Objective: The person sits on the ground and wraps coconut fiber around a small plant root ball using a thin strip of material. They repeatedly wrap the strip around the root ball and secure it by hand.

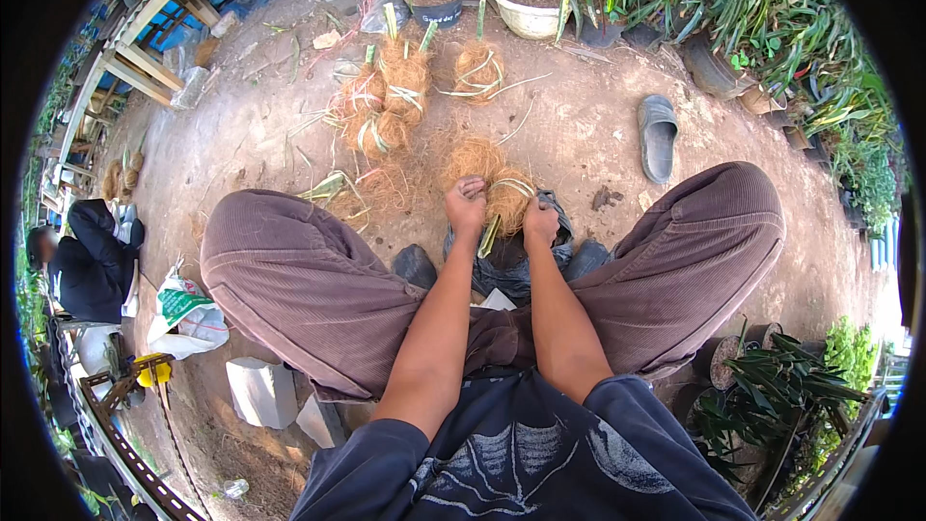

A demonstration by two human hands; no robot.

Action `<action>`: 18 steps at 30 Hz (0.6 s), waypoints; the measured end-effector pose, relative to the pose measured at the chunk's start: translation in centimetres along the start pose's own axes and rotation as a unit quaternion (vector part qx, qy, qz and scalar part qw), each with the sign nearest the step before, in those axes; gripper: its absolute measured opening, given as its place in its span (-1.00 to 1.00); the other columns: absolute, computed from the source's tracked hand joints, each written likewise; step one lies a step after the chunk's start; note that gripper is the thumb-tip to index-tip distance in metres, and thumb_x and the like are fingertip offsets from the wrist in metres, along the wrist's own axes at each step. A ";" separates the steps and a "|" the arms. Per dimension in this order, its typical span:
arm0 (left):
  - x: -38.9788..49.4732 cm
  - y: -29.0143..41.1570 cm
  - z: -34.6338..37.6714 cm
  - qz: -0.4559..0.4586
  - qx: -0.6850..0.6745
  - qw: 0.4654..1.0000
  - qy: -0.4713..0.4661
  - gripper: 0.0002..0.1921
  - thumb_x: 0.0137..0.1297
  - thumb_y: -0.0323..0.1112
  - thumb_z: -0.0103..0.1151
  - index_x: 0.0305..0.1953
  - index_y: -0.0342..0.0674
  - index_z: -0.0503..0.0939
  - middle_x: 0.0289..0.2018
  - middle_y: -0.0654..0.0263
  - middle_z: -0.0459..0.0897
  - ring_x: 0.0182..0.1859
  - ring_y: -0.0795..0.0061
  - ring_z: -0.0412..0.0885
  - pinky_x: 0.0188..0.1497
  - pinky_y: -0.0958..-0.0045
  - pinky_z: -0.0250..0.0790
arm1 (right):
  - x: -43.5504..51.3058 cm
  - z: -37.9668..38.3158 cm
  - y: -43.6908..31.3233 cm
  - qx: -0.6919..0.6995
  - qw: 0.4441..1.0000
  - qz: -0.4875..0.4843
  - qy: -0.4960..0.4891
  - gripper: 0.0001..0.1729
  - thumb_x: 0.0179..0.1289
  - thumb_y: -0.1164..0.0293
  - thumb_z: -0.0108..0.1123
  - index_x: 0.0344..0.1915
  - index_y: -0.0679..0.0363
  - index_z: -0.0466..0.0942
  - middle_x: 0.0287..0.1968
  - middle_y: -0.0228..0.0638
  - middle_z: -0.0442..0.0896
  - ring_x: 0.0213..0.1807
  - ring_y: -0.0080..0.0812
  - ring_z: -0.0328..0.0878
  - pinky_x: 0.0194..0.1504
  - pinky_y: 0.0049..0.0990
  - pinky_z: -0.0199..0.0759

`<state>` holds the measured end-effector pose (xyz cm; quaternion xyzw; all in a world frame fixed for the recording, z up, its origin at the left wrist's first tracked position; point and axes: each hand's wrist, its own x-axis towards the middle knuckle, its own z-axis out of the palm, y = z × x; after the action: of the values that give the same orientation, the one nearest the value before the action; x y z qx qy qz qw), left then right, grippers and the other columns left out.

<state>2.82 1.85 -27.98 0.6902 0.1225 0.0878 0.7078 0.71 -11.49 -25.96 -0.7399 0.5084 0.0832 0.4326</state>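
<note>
A ball of brown coir fibre (512, 204), bound with a pale leaf strip (515, 184), is held between my hands above a black plastic bag (499, 276). My left hand (466, 204) has its fingers curled against the ball's left side. On the opposite side, my right hand (541, 221) is closed at the edge where the strip runs round. What lies inside either fist is hidden. A green-yellow leaf cutting (490, 235) sticks out of the ball towards me. Dark material shows in the bag's mouth. Just beyond my left hand lies loose coir (474, 155).
Ahead stand several tied coir bundles (404, 79) with leaf stubs, and a single one (479, 72). Potted plants (532, 18) line the far side. A grey slipper (657, 137) lies at right. On the left are a seated person (87, 268), a white sack (188, 315) and a concrete block (262, 392).
</note>
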 end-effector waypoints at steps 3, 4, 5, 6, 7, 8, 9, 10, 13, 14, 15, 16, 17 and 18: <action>-0.3 0.3 0.2 0.051 0.044 0.998 0.009 -0.64 -0.01 -0.77 0.00 -0.13 -0.48 0.61 -0.17 0.04 0.73 -0.05 0.32 0.72 0.06 0.44 0.53 | -0.3 -0.2 -0.8 0.025 1.000 0.003 0.013 -0.41 0.13 -0.20 0.24 -0.02 -0.04 0.67 0.08 -0.11 0.67 0.14 -0.02 0.59 0.12 -0.09 0.46; -0.5 0.6 0.3 0.055 0.057 0.997 0.009 -0.66 -0.01 -0.77 0.00 -0.15 -0.48 0.62 -0.18 0.02 0.73 -0.05 0.30 0.73 0.05 0.42 0.53 | -0.4 -0.3 -1.0 0.038 0.999 0.003 0.017 -0.36 0.09 -0.23 0.27 -0.01 -0.01 0.67 0.08 -0.10 0.67 0.13 -0.02 0.59 0.12 -0.09 0.46; -0.5 1.0 0.3 0.079 0.074 0.994 0.017 -0.65 -0.01 -0.77 0.00 -0.15 -0.46 0.63 -0.18 0.02 0.73 -0.06 0.29 0.73 0.03 0.41 0.54 | -0.6 -0.4 -1.1 0.030 0.999 -0.003 0.017 -0.33 0.03 -0.23 0.33 -0.01 0.01 0.66 0.08 -0.10 0.67 0.13 -0.02 0.60 0.12 -0.09 0.46; -0.6 1.4 0.4 0.091 0.093 0.991 0.023 -0.65 -0.01 -0.76 0.00 -0.16 -0.45 0.64 -0.19 0.02 0.74 -0.06 0.28 0.73 0.00 0.40 0.54 | -0.8 -0.5 -1.1 0.025 0.999 -0.011 0.017 -0.29 -0.03 -0.24 0.38 -0.01 0.03 0.66 0.07 -0.09 0.67 0.13 -0.02 0.60 0.12 -0.09 0.46; -0.7 1.9 0.4 0.077 0.117 0.990 0.026 -0.64 -0.01 -0.76 -0.01 -0.16 -0.43 0.65 -0.19 0.02 0.74 -0.06 0.27 0.74 -0.02 0.39 0.55 | -0.9 -0.5 -1.2 0.020 0.999 -0.020 0.016 -0.25 -0.09 -0.24 0.43 -0.01 0.05 0.65 0.07 -0.09 0.67 0.13 -0.02 0.60 0.12 -0.09 0.45; -0.8 2.5 0.5 0.101 0.127 0.986 0.024 -0.64 -0.01 -0.75 -0.01 -0.17 -0.40 0.65 -0.20 0.02 0.74 -0.06 0.25 0.74 -0.04 0.37 0.55 | -1.0 -0.6 -1.2 0.021 0.999 -0.032 0.020 -0.21 -0.14 -0.25 0.46 -0.03 0.09 0.64 0.05 -0.06 0.68 0.11 -0.02 0.61 0.12 -0.11 0.45; -1.0 3.0 0.6 0.100 0.142 0.985 0.018 -0.64 -0.01 -0.75 -0.02 -0.17 -0.38 0.65 -0.20 0.03 0.74 -0.06 0.24 0.74 -0.05 0.36 0.54 | -1.1 -0.7 -1.2 0.021 0.998 -0.044 0.024 -0.17 -0.18 -0.25 0.48 -0.04 0.14 0.64 0.02 -0.04 0.69 0.09 -0.02 0.62 0.12 -0.12 0.44; -1.2 3.5 0.6 0.079 0.160 0.984 0.009 -0.63 -0.01 -0.75 -0.02 -0.18 -0.35 0.66 -0.21 0.04 0.74 -0.06 0.22 0.74 -0.07 0.35 0.54 | -1.1 -0.7 -1.2 0.020 0.998 -0.051 0.028 -0.13 -0.23 -0.26 0.51 -0.06 0.19 0.63 0.00 -0.01 0.70 0.08 -0.02 0.62 0.12 -0.14 0.44; -1.9 4.5 1.2 0.112 0.266 0.955 -0.073 -0.64 -0.03 -0.75 -0.02 -0.21 -0.31 0.65 -0.24 0.05 0.73 -0.07 0.18 0.73 -0.08 0.32 0.52 | -0.8 -1.0 -1.5 0.004 0.998 -0.068 0.005 -0.14 -0.27 -0.18 0.59 -0.06 0.22 0.65 -0.01 -0.02 0.71 0.03 -0.01 0.65 0.08 -0.19 0.49; -2.2 4.5 1.4 0.127 0.274 0.950 -0.078 -0.65 -0.03 -0.75 -0.01 -0.22 -0.32 0.65 -0.24 0.05 0.72 -0.07 0.17 0.73 -0.07 0.32 0.52 | -0.6 -1.3 -1.5 0.003 0.997 -0.070 -0.008 -0.13 -0.30 -0.18 0.60 -0.08 0.25 0.65 -0.03 -0.01 0.71 0.02 -0.02 0.66 0.06 -0.20 0.50; -2.4 4.4 1.5 0.141 0.283 0.945 -0.082 -0.67 -0.03 -0.75 -0.01 -0.23 -0.33 0.64 -0.25 0.05 0.72 -0.08 0.15 0.73 -0.06 0.31 0.53 | -0.5 -1.5 -1.5 0.000 0.997 -0.071 -0.023 -0.11 -0.32 -0.18 0.62 -0.10 0.28 0.66 -0.04 0.00 0.71 0.01 -0.02 0.67 0.05 -0.21 0.51; -2.6 4.2 1.5 0.165 0.286 0.940 -0.082 -0.68 -0.03 -0.75 0.00 -0.24 -0.34 0.63 -0.25 0.04 0.71 -0.08 0.13 0.73 -0.05 0.30 0.53 | -0.4 -1.6 -1.5 -0.001 0.997 -0.073 -0.040 -0.10 -0.35 -0.18 0.63 -0.12 0.31 0.67 -0.05 0.02 0.71 0.00 -0.03 0.67 0.03 -0.22 0.52; -2.6 3.9 1.5 0.148 0.247 0.957 -0.047 -0.66 -0.06 -0.78 -0.03 -0.24 -0.36 0.63 -0.26 0.07 0.72 -0.08 0.17 0.73 -0.05 0.33 0.54 | -0.5 -1.6 -1.4 -0.007 0.997 -0.056 -0.054 -0.09 -0.36 -0.19 0.63 -0.14 0.33 0.67 -0.07 0.04 0.71 -0.01 -0.04 0.68 0.03 -0.22 0.52; -2.5 3.5 1.5 0.139 0.200 0.970 -0.009 -0.64 -0.08 -0.80 -0.05 -0.23 -0.38 0.62 -0.26 0.10 0.72 -0.08 0.21 0.72 -0.04 0.35 0.54 | -0.5 -1.7 -1.4 -0.013 0.997 -0.039 -0.067 -0.08 -0.37 -0.21 0.63 -0.17 0.36 0.67 -0.09 0.06 0.72 -0.02 -0.05 0.69 0.03 -0.22 0.52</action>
<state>1.08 -0.23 -24.32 0.8288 0.0345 0.1532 0.5371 1.09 -12.21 -23.88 -0.7571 0.4482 0.1223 0.4592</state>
